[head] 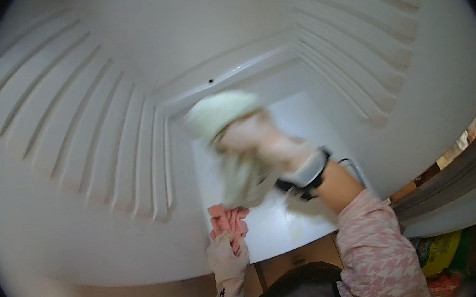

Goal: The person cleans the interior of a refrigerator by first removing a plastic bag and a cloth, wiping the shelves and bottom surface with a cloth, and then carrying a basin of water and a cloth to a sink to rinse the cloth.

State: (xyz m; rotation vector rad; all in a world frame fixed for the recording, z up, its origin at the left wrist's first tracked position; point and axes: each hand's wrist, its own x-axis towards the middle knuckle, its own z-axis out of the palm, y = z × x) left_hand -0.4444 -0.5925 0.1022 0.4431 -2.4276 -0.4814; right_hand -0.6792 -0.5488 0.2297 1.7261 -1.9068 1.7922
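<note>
My right hand (pixel 247 134), in a translucent glove with a banded device around the wrist, holds a pale green cloth (pixel 225 110). Hand and cloth are blurred, above the white floor of a ribbed plastic interior (pixel 307 215) that looks like an emptied refrigerator compartment. Part of the cloth hangs below the hand. My left hand (pixel 228 255), gloved too, grips a pink cloth (pixel 227 220) at the near edge of that floor, just below the hanging green cloth.
Ribbed side walls (pixel 85 122) rise left and right, and a small dark hole (pixel 211 81) shows in the back ledge. A grey door seal (pixel 452 172) curves at the right. Beneath it lies a green and yellow package (pixel 443 252) bearing writing.
</note>
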